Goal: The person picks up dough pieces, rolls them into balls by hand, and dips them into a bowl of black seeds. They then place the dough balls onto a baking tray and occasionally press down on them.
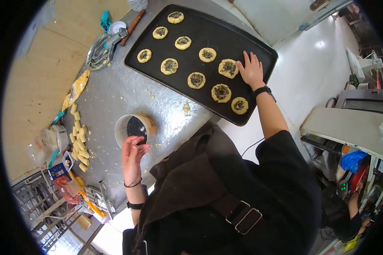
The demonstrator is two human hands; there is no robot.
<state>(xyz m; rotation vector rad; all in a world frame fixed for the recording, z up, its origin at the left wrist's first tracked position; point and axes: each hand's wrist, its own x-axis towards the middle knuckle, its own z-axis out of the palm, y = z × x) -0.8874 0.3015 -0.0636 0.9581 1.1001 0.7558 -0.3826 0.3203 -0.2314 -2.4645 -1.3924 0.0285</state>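
Note:
A black baking tray [191, 25] holds several flat round pale cookies, each with dark seeds in its middle. On the tray's right part, my right hand [252, 73] lies with fingers stretched out, its thumb touching or close beside the edge of a seed-topped cookie [228, 68]. Below the tray stands a paper tub [150, 126] with dark seeds [136, 127] inside. My left hand [133, 157] is over the tub's near rim, fingers loosely bent and apart; I see nothing held in it.
Small dough pieces [81, 144] lie in a heap on the metal table [110, 93], left of the tub. Behind them are a piping bag [76, 89], a metal-handled tool [106, 49] and a wooden stick [133, 27]. Another person's arm [354, 206] shows at lower right.

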